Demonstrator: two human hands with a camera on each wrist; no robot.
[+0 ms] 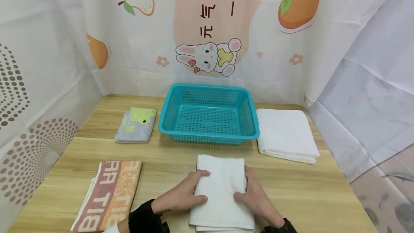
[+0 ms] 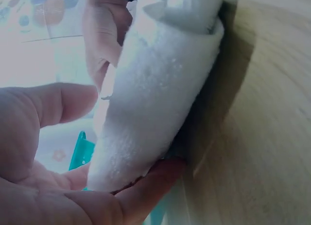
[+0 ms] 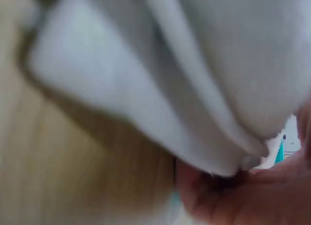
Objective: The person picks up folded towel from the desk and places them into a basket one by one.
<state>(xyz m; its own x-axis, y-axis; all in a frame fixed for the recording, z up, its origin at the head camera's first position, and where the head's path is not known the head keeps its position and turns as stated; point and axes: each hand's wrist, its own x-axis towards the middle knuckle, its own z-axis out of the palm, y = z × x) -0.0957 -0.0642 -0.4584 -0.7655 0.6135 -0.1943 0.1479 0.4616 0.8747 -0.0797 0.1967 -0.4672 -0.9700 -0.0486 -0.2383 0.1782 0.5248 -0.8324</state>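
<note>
A folded white towel (image 1: 221,193) lies at the front middle of the table, a hand at each long side. My left hand (image 1: 182,194) has its thumb on the towel's top near the left edge; in the left wrist view its fingers (image 2: 150,186) reach under the folded layers (image 2: 150,84). At the right edge, my right hand (image 1: 257,197) grips the towel, thumb on top and fingertips at the far corner. The right wrist view shows that hand's fingers (image 3: 194,186) beneath the stacked layers (image 3: 194,89), partly hidden by the cloth.
Beyond the towel stands a turquoise basket (image 1: 208,137) with nothing in it. Right of it lies another folded white towel (image 1: 286,132). A grey and green folded cloth (image 1: 136,127) is at the back left, and a red and orange patterned towel (image 1: 108,197) at the front left.
</note>
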